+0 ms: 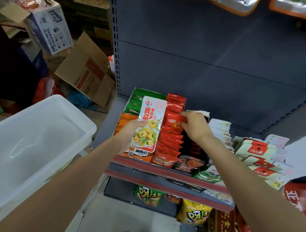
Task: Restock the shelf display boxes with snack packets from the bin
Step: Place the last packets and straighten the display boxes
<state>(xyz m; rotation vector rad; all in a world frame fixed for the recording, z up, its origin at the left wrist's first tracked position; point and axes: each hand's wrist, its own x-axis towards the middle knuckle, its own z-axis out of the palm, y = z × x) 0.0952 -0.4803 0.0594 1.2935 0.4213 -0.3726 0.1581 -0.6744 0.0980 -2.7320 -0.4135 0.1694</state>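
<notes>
My left hand (129, 130) grips a tall white-and-orange snack packet (149, 125) upright over the orange display box (126, 124). My right hand (195, 127) pinches a small red packet (174, 120) at the top of the row in the red display box (168, 142). Behind the orange box is a green display box (137, 102) with green packets. The translucent white bin (28, 148) sits at lower left and looks empty.
A black display box (190, 164) and white packets (221, 132) fill the shelf to the right. The red shelf edge (160, 171) runs below, with chip bags (192, 213) on a lower shelf. Cardboard cartons (88, 73) pile up at left.
</notes>
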